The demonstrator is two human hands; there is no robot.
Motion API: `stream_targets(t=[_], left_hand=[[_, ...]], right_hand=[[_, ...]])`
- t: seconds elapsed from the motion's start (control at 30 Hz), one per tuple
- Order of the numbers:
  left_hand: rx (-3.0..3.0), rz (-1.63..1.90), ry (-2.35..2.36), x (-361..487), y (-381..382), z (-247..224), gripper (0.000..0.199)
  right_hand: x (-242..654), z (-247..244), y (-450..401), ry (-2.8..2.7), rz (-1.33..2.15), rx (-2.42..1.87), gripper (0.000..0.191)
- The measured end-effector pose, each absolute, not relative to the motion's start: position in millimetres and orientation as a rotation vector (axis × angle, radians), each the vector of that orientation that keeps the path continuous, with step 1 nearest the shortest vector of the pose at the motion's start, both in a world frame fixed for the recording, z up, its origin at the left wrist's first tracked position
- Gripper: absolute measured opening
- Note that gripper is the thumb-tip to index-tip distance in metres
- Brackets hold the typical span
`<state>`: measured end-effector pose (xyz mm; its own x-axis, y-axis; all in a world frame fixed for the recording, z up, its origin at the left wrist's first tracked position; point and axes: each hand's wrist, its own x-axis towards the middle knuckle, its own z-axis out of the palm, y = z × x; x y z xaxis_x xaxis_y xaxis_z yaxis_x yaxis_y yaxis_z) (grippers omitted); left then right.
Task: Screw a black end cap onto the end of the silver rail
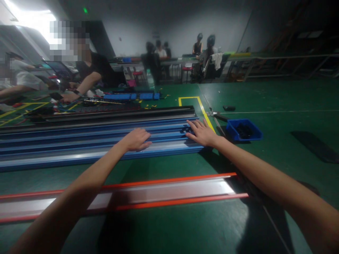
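Observation:
Several long blue rails (pixel 79 143) lie side by side across the green table (pixel 174 233). On top of them rests my left hand (pixel 136 138), palm down with its fingers stretched toward the right. My right hand (pixel 201 133) is spread over the rails' right ends, its fingers pointing left. Neither hand has its fingers wrapped round anything. Nearer to me, a long silvery strip with orange-red edges (pixel 169 193) lies parallel to the blue rails, partly covered by my left forearm. Black rails (pixel 169 112) lie just beyond the blue ones.
A blue bin (pixel 246 129) holding dark small parts stands right of my right hand, beside a tool with a dark handle (pixel 221 117). A dark flat object (pixel 315 146) lies farther right. Across the table, a person in black (pixel 99 68) handles parts near blue strips (pixel 132 96).

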<state>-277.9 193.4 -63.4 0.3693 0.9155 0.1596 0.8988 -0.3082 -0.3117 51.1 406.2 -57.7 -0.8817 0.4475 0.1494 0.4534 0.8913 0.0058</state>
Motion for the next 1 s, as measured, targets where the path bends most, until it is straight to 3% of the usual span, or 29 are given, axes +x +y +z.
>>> stream_targets(t=[1.0], left_hand=[[-2.279, -0.062, -1.283, -286.1, 200.5, -64.6, 0.04]], right_hand=[[44.6, -56.5, 402.7, -2.855, -0.145, -0.794, 0.075]])
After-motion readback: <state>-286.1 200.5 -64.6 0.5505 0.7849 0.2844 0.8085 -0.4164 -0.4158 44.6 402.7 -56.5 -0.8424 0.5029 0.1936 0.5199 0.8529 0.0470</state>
